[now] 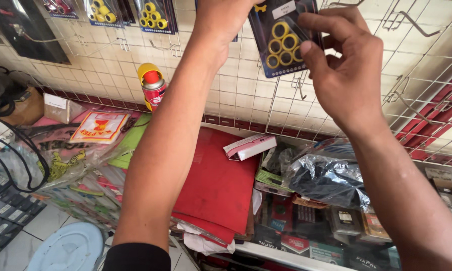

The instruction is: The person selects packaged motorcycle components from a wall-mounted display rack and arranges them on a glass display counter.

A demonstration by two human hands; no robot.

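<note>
Wire-grid wall (236, 85) | right hand (344, 75) pinching roller pack (282, 42) | left hand (223, 20) on pack top, grip hidden | aligning hole squarely with hook (300, 86), keeping pack level

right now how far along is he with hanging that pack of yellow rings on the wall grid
Done: three similar packs already hang on the wire grid. In hand: both the left hand and right hand hold the blister pack against the grid. Left: whether it sits on a hook is hidden.
</note>
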